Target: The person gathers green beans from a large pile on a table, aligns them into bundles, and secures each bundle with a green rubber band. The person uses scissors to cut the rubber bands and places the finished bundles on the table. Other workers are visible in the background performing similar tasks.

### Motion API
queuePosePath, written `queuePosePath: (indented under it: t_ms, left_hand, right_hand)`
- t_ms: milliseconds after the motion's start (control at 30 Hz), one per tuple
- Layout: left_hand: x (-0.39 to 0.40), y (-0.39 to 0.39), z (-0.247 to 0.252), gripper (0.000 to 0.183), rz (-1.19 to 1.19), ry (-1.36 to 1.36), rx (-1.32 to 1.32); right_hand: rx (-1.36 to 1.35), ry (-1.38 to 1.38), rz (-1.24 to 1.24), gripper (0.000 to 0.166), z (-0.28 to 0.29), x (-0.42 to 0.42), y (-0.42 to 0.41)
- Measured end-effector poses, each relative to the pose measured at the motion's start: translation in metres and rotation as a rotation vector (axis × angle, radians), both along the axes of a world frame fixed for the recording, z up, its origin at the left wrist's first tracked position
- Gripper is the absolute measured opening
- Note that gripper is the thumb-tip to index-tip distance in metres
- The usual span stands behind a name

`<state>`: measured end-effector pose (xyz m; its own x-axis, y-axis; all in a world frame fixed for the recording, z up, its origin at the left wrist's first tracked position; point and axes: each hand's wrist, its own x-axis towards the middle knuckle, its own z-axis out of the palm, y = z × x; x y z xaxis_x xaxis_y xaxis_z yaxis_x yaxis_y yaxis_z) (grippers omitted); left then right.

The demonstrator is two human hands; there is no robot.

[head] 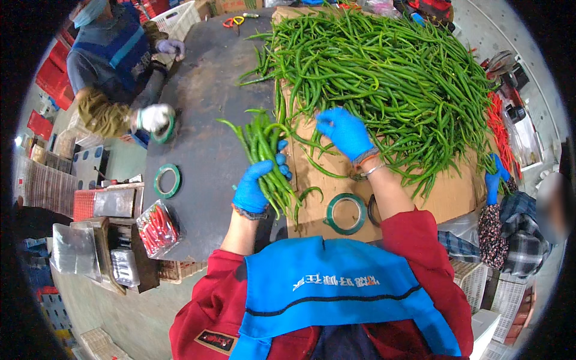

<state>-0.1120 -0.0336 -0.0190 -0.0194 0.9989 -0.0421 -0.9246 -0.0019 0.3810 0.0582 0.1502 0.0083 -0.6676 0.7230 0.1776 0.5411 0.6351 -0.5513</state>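
Observation:
A bundle of long green chili peppers [265, 157] is gripped in my blue-gloved left hand [253, 189], with the fingertips wrapped around its far side. The peppers lie roughly lengthwise, and some tips and stems stick out at both ends. My right hand [345, 134], also in a blue glove, is over the cardboard at the near edge of a large heap of green chili peppers [378, 67]. Its fingers are bent, and whether they pinch anything is unclear. A few loose peppers [321, 168] lie below it. Close to my body rests a roll of green tape [330, 213].
The dark tabletop [202, 81] holds another green tape roll [167, 165], a bag of red chilies [157, 227] and scissors [234, 21]. At left, a masked co-worker's gloved hand [155, 118] touches a tape roll. Another person's blue-gloved hands [495, 177] hold peppers at right, near red chilies [499, 126].

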Motion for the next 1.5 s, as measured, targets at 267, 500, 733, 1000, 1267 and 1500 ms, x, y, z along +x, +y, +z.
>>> queuePosePath:
  t_ms: [267, 500, 733, 1000, 1267, 1500]
  left_hand:
    - [-0.007, -0.001, -0.002, 0.052, 0.079, -0.1, -0.05]
    - [0.004, 0.012, -0.014, 0.048, 0.125, 0.007, -0.123]
    - [0.016, 0.014, -0.018, 0.063, 0.18, 0.135, 0.06]
    - [0.007, 0.007, -0.019, 0.053, 0.204, 0.133, -0.108]
    - [-0.017, 0.0, -0.01, 0.047, 0.187, -0.05, -0.022]
    - [-0.019, -0.003, -0.019, 0.049, 0.126, 0.106, -0.093]
  right_hand:
    - [0.158, -0.143, 0.014, 0.027, -0.066, 0.016, -0.001]
    - [-0.674, 0.515, -0.082, 0.022, 0.015, 0.023, -0.052]
    - [0.251, 0.238, 0.073, 0.019, 0.012, 0.001, -0.11]
    - [-0.014, 0.11, 0.201, 0.025, 0.019, 0.014, -0.105]
    - [-0.014, -0.156, -0.041, 0.034, -0.083, 0.054, -0.053]
    - [0.28, -0.24, 0.051, 0.026, -0.032, 0.067, -0.03]
